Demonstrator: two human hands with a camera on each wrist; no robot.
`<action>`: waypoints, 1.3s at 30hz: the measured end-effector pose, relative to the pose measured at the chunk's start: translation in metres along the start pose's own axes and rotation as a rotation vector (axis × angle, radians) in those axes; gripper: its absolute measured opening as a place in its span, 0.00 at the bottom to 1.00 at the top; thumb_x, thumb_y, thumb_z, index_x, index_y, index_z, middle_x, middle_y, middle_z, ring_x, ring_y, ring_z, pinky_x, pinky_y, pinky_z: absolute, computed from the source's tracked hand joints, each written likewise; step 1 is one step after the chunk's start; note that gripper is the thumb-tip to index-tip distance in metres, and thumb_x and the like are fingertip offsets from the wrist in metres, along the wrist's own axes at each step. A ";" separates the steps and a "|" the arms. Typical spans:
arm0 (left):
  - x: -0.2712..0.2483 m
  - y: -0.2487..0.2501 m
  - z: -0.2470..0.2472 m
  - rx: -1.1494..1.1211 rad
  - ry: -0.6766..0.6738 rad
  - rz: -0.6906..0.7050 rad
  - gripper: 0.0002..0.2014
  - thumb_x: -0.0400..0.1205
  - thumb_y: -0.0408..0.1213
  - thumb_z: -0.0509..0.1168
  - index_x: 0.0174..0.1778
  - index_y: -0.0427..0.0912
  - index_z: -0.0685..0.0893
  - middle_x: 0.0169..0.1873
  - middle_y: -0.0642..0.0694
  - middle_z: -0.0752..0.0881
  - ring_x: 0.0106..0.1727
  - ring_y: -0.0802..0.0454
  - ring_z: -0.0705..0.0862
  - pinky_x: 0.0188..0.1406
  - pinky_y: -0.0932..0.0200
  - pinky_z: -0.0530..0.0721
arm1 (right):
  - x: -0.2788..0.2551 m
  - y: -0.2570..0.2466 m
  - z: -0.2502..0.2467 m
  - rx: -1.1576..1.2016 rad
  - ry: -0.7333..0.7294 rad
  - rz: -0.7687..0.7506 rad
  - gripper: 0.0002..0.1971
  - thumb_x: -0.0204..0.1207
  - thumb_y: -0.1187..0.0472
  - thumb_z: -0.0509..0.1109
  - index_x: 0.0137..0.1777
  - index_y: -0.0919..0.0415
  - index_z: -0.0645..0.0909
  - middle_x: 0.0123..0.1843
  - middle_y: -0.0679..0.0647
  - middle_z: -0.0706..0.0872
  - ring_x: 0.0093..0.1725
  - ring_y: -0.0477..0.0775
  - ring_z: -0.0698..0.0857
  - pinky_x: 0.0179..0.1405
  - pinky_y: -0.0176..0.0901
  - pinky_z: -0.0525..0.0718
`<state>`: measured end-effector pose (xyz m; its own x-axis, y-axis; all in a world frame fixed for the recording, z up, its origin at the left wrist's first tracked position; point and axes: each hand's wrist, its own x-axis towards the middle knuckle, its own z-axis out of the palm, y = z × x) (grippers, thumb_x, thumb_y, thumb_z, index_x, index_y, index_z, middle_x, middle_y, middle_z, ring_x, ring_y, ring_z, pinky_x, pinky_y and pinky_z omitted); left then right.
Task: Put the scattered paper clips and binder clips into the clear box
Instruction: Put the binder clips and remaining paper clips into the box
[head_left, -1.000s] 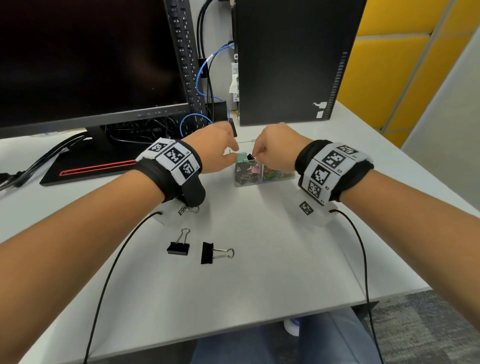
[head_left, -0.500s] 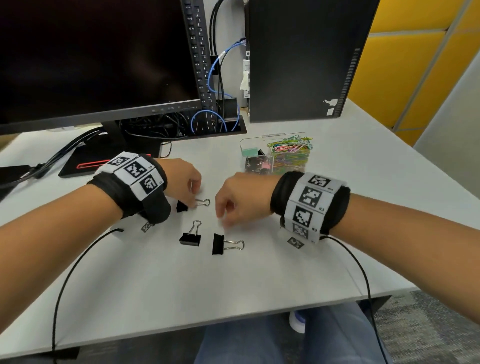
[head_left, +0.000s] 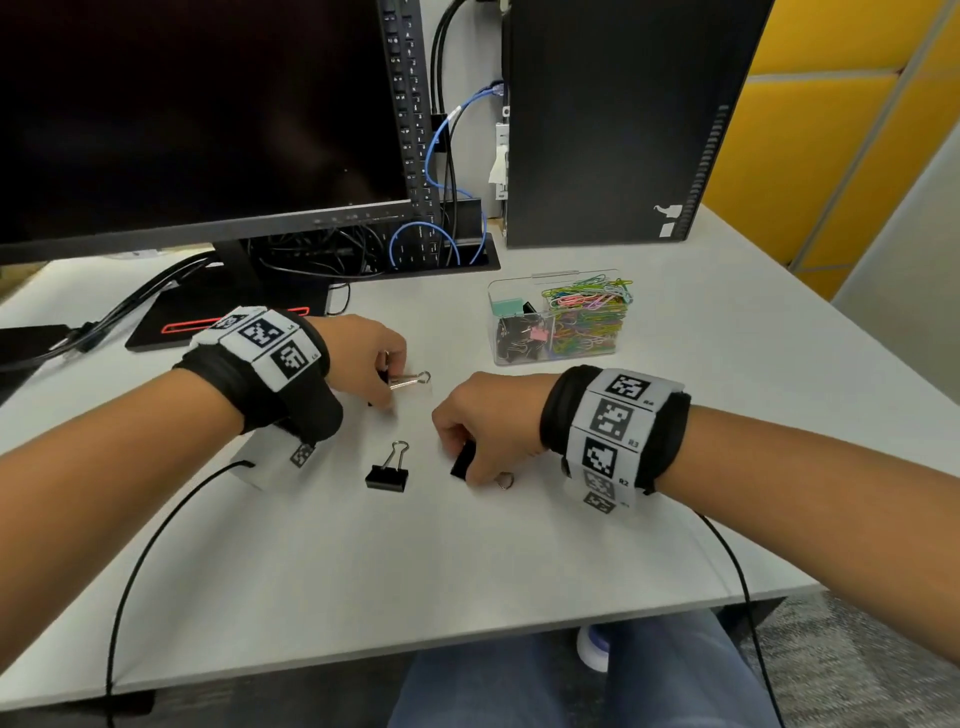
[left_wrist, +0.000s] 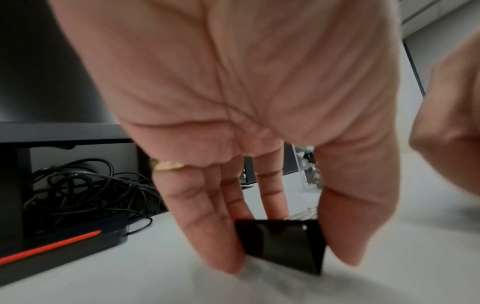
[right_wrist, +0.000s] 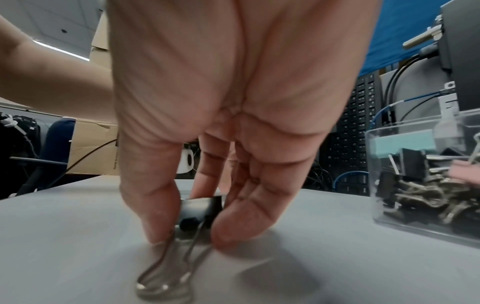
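Note:
The clear box (head_left: 556, 358) (right_wrist: 426, 218) stands on the white desk, holding several coloured paper clips and binder clips. My left hand (head_left: 371, 371) (left_wrist: 283, 253) pinches a black binder clip (head_left: 410, 380) (left_wrist: 283, 242) between fingers and thumb, low over the desk. My right hand (head_left: 480, 441) (right_wrist: 187, 236) pinches another black binder clip (head_left: 462, 460) (right_wrist: 201, 207) that lies on the desk, its wire handles (right_wrist: 166, 273) pointing toward the wrist. A third black binder clip (head_left: 387, 475) lies free between the two hands.
A monitor (head_left: 197, 114) and its stand with a red stripe (head_left: 171, 327) are at the back left, with tangled cables (head_left: 311, 254) behind. A black computer tower (head_left: 613, 119) stands behind the box. The desk's front edge (head_left: 467, 639) is near my knees.
Both hands came back from the clear box toward the near clips and lowered onto them. The left hand took hold of one clip, the right hand closed on another.

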<state>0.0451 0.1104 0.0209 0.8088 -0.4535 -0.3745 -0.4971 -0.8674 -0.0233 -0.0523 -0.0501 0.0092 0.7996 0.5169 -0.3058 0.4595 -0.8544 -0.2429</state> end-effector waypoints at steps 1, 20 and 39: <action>0.001 0.001 -0.004 -0.039 0.025 0.012 0.13 0.72 0.47 0.72 0.50 0.51 0.80 0.48 0.53 0.83 0.44 0.53 0.81 0.41 0.61 0.78 | 0.000 0.002 0.000 0.009 0.003 0.001 0.10 0.67 0.61 0.77 0.48 0.58 0.83 0.34 0.42 0.76 0.34 0.44 0.75 0.28 0.36 0.75; 0.022 0.028 -0.037 -0.760 0.498 0.118 0.03 0.79 0.34 0.68 0.47 0.41 0.83 0.37 0.48 0.89 0.38 0.58 0.89 0.42 0.68 0.87 | -0.005 0.090 -0.073 0.209 0.783 0.302 0.08 0.73 0.72 0.65 0.45 0.63 0.83 0.41 0.51 0.82 0.43 0.51 0.80 0.47 0.41 0.83; 0.043 0.071 -0.036 -0.562 0.606 0.150 0.05 0.76 0.37 0.71 0.42 0.40 0.84 0.38 0.46 0.88 0.38 0.53 0.84 0.36 0.68 0.80 | -0.015 0.089 -0.077 0.126 0.566 0.383 0.17 0.78 0.71 0.62 0.61 0.57 0.85 0.63 0.54 0.83 0.64 0.55 0.81 0.56 0.39 0.76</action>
<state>0.0561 0.0215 0.0362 0.8553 -0.4644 0.2299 -0.5120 -0.6891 0.5128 0.0067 -0.1379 0.0627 0.9909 0.0438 0.1274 0.0839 -0.9407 -0.3288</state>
